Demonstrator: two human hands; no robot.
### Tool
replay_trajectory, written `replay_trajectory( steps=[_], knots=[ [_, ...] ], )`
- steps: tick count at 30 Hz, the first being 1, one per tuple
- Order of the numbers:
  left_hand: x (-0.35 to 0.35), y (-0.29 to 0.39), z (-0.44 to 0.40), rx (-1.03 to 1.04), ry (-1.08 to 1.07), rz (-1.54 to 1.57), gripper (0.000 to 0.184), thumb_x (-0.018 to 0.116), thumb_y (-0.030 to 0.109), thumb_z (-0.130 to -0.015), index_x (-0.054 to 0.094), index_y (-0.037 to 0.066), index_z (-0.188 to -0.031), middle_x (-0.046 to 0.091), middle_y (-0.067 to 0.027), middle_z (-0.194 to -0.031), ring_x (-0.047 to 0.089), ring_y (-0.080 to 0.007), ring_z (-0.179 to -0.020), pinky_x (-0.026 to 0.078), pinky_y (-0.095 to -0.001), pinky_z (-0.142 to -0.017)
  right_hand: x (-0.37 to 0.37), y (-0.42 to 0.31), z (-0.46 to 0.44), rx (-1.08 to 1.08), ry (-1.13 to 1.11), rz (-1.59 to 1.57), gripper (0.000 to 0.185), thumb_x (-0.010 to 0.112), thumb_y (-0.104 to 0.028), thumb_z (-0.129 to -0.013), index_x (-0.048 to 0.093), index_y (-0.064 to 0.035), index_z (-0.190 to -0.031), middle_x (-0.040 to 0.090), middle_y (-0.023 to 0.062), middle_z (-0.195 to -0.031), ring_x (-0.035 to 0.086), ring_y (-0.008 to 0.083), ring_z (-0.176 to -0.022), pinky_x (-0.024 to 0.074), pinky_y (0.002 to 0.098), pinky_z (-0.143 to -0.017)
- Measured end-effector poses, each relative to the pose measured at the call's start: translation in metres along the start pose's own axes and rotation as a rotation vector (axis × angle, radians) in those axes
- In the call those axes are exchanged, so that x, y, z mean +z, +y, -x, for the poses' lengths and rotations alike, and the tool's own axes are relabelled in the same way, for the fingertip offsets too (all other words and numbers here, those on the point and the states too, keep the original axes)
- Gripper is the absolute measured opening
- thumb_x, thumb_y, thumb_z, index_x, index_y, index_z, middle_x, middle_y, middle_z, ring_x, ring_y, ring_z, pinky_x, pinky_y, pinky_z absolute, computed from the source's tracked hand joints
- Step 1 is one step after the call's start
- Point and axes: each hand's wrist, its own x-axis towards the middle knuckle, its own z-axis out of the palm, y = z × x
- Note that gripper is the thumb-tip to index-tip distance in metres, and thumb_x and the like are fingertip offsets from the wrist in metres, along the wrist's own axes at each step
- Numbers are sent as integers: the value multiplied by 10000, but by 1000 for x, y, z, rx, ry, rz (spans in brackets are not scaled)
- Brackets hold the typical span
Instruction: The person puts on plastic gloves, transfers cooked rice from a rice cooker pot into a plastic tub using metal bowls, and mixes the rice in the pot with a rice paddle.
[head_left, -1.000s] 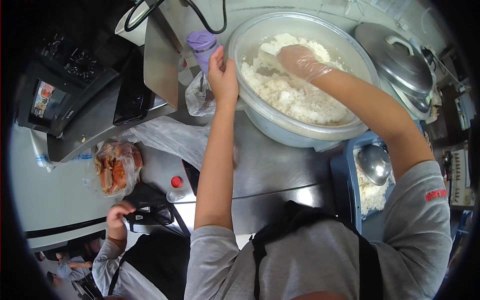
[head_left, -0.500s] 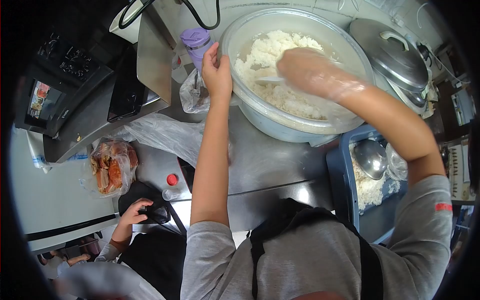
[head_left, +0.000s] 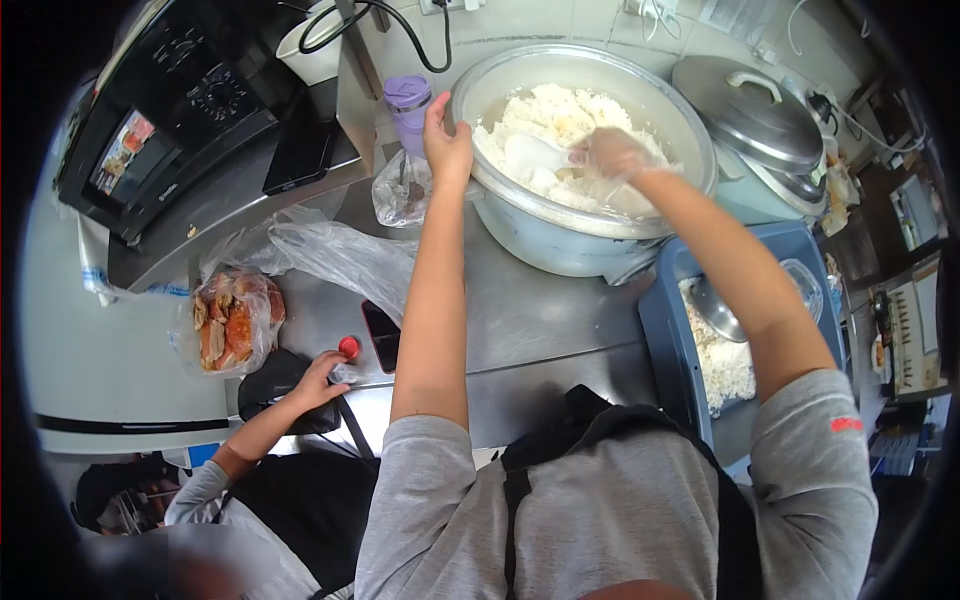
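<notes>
Head view: your right hand (head_left: 612,153), in a clear thin plastic glove, closes around the handle of a white flat plastic paddle (head_left: 535,157), its blade among the loose white cooked rice (head_left: 555,108) in a large round silver-grey metal pot (head_left: 550,245). Your left hand (head_left: 447,145) is bare, its thumb and fingers spread at the pot's left rim; whether it bears firmly on the metal, you cannot tell from this angle. The rice lies in an uneven heap, highest toward the far wall of the pot. A second portion of rice (head_left: 722,368) sits in a blue rectangular plastic tub (head_left: 668,335) beside the pot, partly covered by a shiny rounded metal bowl (head_left: 715,305). The domed grey metal lid (head_left: 745,105) is off the pot, behind the tub. Judged from this state, the work is partway along: the pot is uncovered and the paddle engaged, but much rice lies in the pot, and the exact share worked cannot be read.
</notes>
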Motion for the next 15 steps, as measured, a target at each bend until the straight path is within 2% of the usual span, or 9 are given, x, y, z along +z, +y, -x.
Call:
replay_trajectory(
  steps=[2,3,4,6,7,9,10,12,15],
  knots=[
    [-1,-1,7,12,12,-5,502,490,-107,-777,413,-6,-1263,429,-168,-1316,369,-258,-1285,278,-329,-1061,25,3,1,-5,236,-81,369,574,-428,-847,696,-110,-991,652,199,-905,627,326,-883,477,386,-835],
    [-1,1,7,21,6,-16,500,485,-112,-775,409,-11,-1258,426,-165,-1316,365,-259,-1287,266,-330,-1068,17,-7,5,26,204,-82,316,558,-365,-856,695,-107,-976,646,204,-934,622,341,-881,476,401,-833],
    [-1,4,10,33,3,-21,500,485,-112,-775,409,-11,-1258,426,-165,-1316,365,-259,-1287,266,-330,-1068,4,-18,4,21,215,-88,316,558,-365,-856,695,-107,-976,646,204,-934,622,341,-881,476,401,-833],
    [-1,3,25,33,63,33,479,478,-115,-783,399,-17,-1245,426,-164,-1318,365,-251,-1287,264,-326,-1067,-21,-36,2,32,141,146,274,566,-300,-836,692,-75,-931,644,209,-931,624,339,-878,476,413,-824],
    [-1,8,31,10,69,122,452,474,-117,-791,398,-24,-1227,420,-166,-1326,363,-247,-1289,255,-334,-1074,-38,-44,5,-43,174,168,248,566,-261,-808,687,-53,-869,647,207,-905,632,341,-853,483,431,-794],
    [-1,11,34,4,71,110,455,475,-116,-795,391,-26,-1232,418,-168,-1327,365,-248,-1289,255,-336,-1075,-82,-82,31,-139,131,281,263,573,-254,-798,679,-20,-854,646,214,-872,638,345,-821,499,428,-756],
    [-1,11,36,11,69,101,457,475,-115,-798,384,-27,-1238,417,-170,-1328,366,-250,-1289,256,-338,-1076,-86,-96,35,-137,119,275,263,573,-254,-798,679,-20,-854,646,214,-872,638,345,-821,499,428,-756],
    [0,11,39,23,75,114,463,479,-116,-796,384,-24,-1240,414,-171,-1332,359,-251,-1294,257,-336,-1074,-87,-118,38,-267,76,364,279,562,-234,-800,682,5,-876,661,191,-902,656,327,-839,520,399,-740],
    [2,12,38,52,91,131,486,489,-116,-795,376,-18,-1257,405,-177,-1341,348,-256,-1303,263,-331,-1068,-32,-125,20,-219,130,249,228,582,-210,-782,694,-19,-836,671,161,-864,666,306,-813,525,382,-721]
  ],
)
